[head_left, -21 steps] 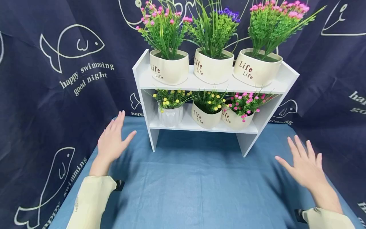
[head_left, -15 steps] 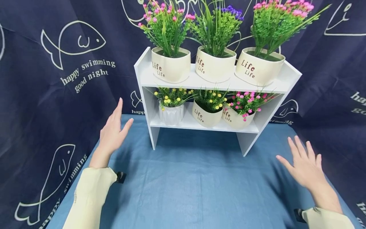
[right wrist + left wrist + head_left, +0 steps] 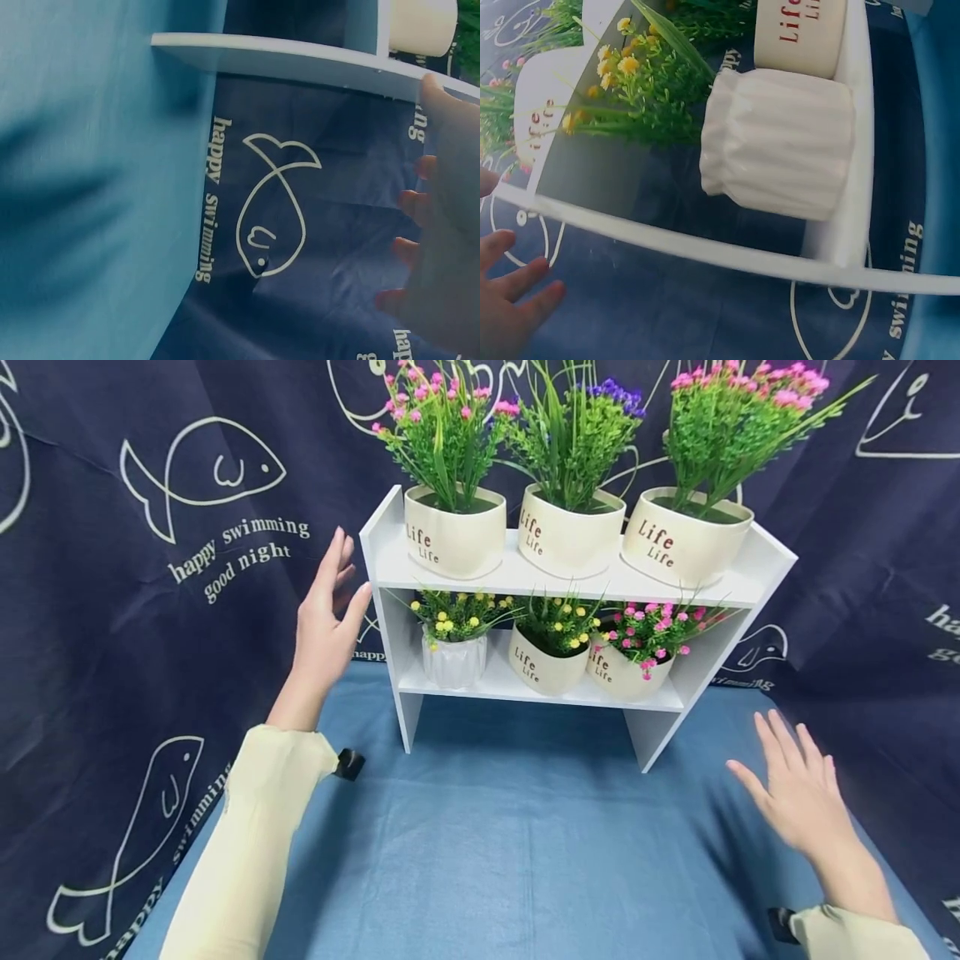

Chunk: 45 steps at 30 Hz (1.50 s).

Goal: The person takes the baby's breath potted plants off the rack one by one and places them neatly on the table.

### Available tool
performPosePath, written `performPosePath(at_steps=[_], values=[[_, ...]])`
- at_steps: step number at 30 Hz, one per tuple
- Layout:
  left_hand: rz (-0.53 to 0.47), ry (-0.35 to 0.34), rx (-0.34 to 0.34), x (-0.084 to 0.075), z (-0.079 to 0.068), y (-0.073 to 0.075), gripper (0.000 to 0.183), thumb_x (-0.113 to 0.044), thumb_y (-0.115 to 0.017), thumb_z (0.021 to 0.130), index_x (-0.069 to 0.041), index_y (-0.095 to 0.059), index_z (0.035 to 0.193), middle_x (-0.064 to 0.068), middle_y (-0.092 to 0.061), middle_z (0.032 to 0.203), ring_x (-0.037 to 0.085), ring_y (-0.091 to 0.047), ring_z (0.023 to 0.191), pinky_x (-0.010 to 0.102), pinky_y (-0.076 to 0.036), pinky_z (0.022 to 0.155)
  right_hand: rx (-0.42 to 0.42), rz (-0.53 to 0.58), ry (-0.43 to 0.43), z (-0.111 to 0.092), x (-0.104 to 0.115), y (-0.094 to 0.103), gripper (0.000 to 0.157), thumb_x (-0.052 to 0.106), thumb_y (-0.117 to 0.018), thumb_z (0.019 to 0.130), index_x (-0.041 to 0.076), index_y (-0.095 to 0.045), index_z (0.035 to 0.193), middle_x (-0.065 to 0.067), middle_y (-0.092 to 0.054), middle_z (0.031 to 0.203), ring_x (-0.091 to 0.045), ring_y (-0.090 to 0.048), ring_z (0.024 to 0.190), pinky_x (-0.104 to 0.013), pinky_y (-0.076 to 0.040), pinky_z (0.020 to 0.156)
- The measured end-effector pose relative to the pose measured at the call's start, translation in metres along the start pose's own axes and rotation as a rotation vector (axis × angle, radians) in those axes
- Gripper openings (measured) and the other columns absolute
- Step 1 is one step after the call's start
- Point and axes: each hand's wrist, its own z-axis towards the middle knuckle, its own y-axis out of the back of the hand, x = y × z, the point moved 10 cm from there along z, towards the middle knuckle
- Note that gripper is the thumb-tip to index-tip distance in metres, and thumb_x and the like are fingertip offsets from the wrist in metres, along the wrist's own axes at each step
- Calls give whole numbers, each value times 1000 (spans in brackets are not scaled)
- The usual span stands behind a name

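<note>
A person's left hand (image 3: 322,631), fingers extended and thumb held apart, hovers just beside the left side of a white two-tier shelf (image 3: 651,735); whether it touches the panel, I cannot tell. The right hand (image 3: 802,793), fingers spread, hangs above the blue cloth (image 3: 495,860) to the right of the shelf. Three cream "Life" pots (image 3: 456,543) of flowering plants (image 3: 716,460) line the top tier, above a ribbed white pot (image 3: 453,663) and two more cream pots (image 3: 551,672).

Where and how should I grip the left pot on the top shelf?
Grip the pot by its rounded wall, probably from the front: it stands upright near the shelf's front edge, while the plant spreads above its rim and a side panel flanks it.
</note>
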Motion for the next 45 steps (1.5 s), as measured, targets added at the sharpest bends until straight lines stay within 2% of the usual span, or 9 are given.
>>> performPosePath(at_steps=[5,12,15,20,28,32,34,39,45], values=[[-73,19,-72,-5,18,-6,60,-11,-57,97,-17,-34,152,3,-42,153,21,-48,135,39,-44,110,-166,93,10,3,21,30,66,34,-49,100,7,-23,154,-22,-25,158,-45,-17,146,-63,-11,118],[-110,-12,-142,-8,28,-9,54,-13,-62,94,-23,-47,144,-1,-50,147,12,-53,129,33,-48,105,-292,166,19,8,66,60,61,33,-56,97,21,-33,152,-17,-39,153,-43,-35,139,-63,-26,112],[-109,2,-150,-6,31,-10,55,-11,-63,93,-24,-48,144,0,-52,145,13,-54,128,36,-50,103,-361,121,103,11,89,73,61,44,-54,97,18,-39,149,-18,-45,148,-36,-39,139,-52,-26,118],[-101,45,-138,-2,36,-12,60,-8,-65,91,-26,-46,145,-3,-50,147,13,-54,128,38,-51,101,-483,64,225,15,124,94,76,68,-36,93,11,-46,144,-18,-53,140,-31,-45,135,-37,-22,123],[-134,67,-133,7,38,-17,54,-11,-64,92,-22,-49,142,-2,-53,142,12,-55,126,39,-52,99,-668,254,278,23,170,123,56,47,-55,94,7,-59,132,-20,-62,128,-41,-55,117,-32,-37,115],[-139,42,-156,5,35,-18,48,-8,-61,94,-20,-52,139,-2,-57,138,11,-58,122,35,-54,94,-688,366,329,34,199,133,58,52,-54,93,7,-62,129,-17,-65,125,-37,-58,116,-19,-38,109],[-139,13,-174,3,34,-17,46,-6,-59,94,-19,-53,138,-1,-58,136,10,-58,120,32,-54,90,-689,404,355,39,214,137,51,43,-60,92,6,-62,128,-16,-66,123,-34,-59,114,-16,-39,106],[-165,-18,-204,-1,32,-17,46,-2,-56,94,-17,-53,138,-1,-58,138,8,-58,120,28,-54,89,-650,461,388,58,248,139,46,15,-71,85,8,-61,129,-12,-66,126,-29,-61,117,-28,-46,103],[-188,-7,-234,-1,31,-16,51,2,-55,93,-16,-51,141,2,-53,144,10,-54,128,31,-49,101,-523,577,379,91,278,133,50,12,-70,88,2,-55,135,-11,-63,132,-20,-58,124,-29,-46,107]])
